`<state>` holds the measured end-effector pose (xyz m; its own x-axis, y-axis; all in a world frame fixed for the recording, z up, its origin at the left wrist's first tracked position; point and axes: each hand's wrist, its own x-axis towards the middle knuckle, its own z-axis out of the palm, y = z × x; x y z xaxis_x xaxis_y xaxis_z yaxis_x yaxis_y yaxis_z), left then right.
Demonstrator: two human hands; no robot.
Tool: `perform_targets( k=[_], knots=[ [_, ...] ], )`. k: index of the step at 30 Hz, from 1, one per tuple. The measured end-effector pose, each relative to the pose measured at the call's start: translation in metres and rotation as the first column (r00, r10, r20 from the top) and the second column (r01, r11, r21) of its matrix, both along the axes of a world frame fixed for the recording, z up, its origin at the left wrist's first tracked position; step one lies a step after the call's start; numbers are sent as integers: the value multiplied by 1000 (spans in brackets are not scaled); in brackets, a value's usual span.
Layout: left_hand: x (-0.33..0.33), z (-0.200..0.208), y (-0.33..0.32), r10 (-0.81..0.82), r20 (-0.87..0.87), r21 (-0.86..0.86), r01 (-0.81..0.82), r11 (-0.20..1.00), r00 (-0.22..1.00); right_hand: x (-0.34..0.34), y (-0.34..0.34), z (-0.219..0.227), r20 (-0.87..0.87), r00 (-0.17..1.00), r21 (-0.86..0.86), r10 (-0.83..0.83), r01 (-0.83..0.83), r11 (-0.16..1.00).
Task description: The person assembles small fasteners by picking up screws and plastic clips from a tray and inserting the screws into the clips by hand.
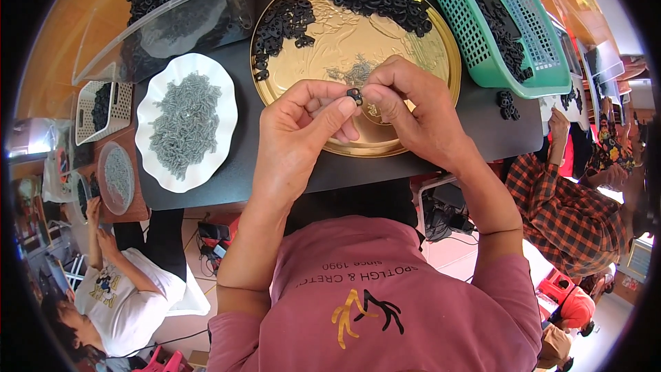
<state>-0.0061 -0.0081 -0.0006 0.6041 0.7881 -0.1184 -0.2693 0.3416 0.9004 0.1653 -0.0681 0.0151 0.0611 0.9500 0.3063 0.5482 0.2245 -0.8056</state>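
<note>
Both hands meet over the near part of a round gold tray (441, 72). Between thumb and fingers my left hand (296, 127) grips a small black plastic part (354, 96). Pinched beside that part is my right hand (423, 114); what its fingertips hold, if anything, is too small to make out. Along the tray's far rim lie many loose black plastic parts (372, 0), with another group of black parts (281, 27) at its left. A small heap of thin silvery metal pieces (354, 69) lies mid-tray, just beyond my fingers.
Left of the tray, a scalloped white plate (229, 107) holds small grey metal pieces. Behind it stands a clear bin (158, 7) of black parts. A green basket (447, 17) is at the far right, with loose black parts (507, 105) below it. Co-workers sit on both sides.
</note>
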Motion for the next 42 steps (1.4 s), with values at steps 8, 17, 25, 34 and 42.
perform_targets(
  k=[8,17,25,34,42],
  knots=[
    [2,1,-1,14,16,12,-14,1000,1000,-6,0,-5,-36,999,9,-30,31,999],
    [6,-1,-7,118,-52,152,-109,982,992,-17,2,-19,-82,991,79,-104,110,991],
    [1,-3,1,60,19,62,-61,996,998,-6,3,-6,-140,988,-3,-67,68,998],
    [1,1,0,38,-22,57,-37,998,999,9,5,2,260,964,118,60,-93,989],
    [0,5,-1,0,-66,94,6,996,998,10,5,-2,224,965,155,134,-171,973]
  ],
)
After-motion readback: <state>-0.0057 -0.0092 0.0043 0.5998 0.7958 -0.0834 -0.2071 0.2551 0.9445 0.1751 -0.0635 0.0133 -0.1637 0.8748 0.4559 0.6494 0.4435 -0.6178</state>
